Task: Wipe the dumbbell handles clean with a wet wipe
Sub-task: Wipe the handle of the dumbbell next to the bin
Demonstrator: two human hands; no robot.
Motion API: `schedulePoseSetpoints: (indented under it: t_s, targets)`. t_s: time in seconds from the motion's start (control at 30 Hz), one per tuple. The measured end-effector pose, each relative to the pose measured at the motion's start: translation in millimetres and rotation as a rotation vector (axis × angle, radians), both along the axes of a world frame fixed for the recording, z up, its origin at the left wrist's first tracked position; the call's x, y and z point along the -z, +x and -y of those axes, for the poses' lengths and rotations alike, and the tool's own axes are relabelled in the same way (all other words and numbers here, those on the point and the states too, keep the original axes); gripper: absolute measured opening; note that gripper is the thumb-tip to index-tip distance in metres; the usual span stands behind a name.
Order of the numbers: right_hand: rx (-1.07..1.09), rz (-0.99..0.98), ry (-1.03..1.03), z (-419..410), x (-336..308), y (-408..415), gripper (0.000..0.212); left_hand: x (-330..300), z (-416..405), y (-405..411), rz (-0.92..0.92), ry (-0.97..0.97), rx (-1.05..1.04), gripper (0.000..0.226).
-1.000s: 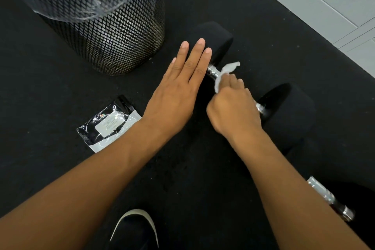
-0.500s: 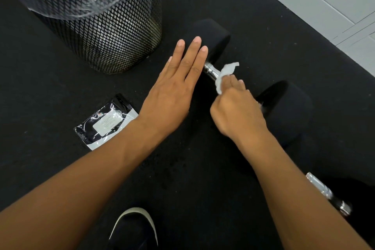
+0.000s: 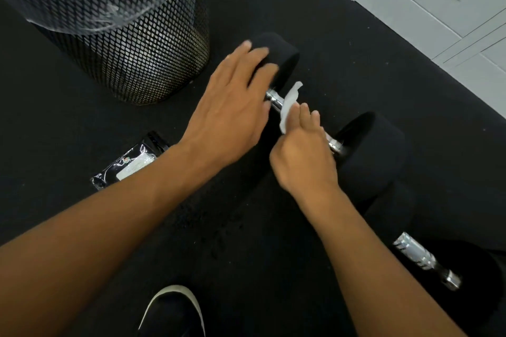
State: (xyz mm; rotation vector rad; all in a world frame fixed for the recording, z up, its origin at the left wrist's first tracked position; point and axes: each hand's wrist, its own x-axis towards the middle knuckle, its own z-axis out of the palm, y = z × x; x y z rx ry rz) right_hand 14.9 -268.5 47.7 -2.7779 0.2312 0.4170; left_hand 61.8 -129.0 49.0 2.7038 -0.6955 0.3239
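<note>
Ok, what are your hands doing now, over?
Left hand on the dumbbell's far weight. Right hand holds the wipe on the handle. Nothing in the way.

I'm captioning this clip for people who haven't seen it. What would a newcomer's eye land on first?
First, the two hands at centre: the right hand holds a white wet wipe round the chrome handle of a black dumbbell, while the left hand rests on its far weight head. Next, the black mesh bin at upper left, and a second dumbbell's chrome handle at lower right.
</note>
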Motion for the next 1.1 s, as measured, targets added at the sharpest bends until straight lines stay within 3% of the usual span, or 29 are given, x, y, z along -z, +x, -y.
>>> schedulePoseSetpoints:
  t_s: [0.17,0.3,0.37,0.5,0.57,0.77,0.8,0.9,0.97,1.1]
  targets:
    - [0.027,-0.068,0.000,-10.5,-3.6,17.4,0.064,3.8,7.5,20.9,-0.006,0.137,0.156,0.053]
    - [0.179,-0.112,0.164,-0.7,-16.1,55.1,0.022,6.6,9.0,26.4,-0.018,0.128,0.157,0.053]
    - [0.143,-0.075,0.116,-1.4,-14.5,49.7,0.028,4.7,10.2,28.3,-0.036,0.108,0.164,0.053]
    - [0.054,-0.086,-0.025,-10.3,-18.6,2.9,0.061,4.5,10.0,28.6,-0.059,0.097,0.180,0.056]
    - [0.043,-0.167,0.043,-11.5,-32.6,-15.7,0.055,3.1,10.0,28.3,-0.080,0.082,0.188,0.060]
    - [0.231,-0.008,0.609,0.7,-56.8,-56.0,0.037,-18.7,-8.7,-11.0,-0.136,-0.410,0.096,0.049]
    - [0.284,-0.004,0.736,1.6,-59.5,-59.3,0.036,-19.5,-13.6,-24.3,-0.207,-0.526,0.052,0.045]
    - [0.424,-0.006,0.943,1.9,-59.8,-64.3,0.038,-21.9,-16.9,-64.2,-0.642,-0.879,-0.072,0.048]
    - [0.478,0.024,0.998,1.4,-57.3,-65.2,0.032,-20.0,-14.4,-83.3,-0.752,-0.910,-0.064,0.042]
    - [0.421,0.102,0.881,4.7,-51.1,-70.3,0.026,-17.8,-4.4,-94.7,-0.616,-0.881,-0.162,0.016]
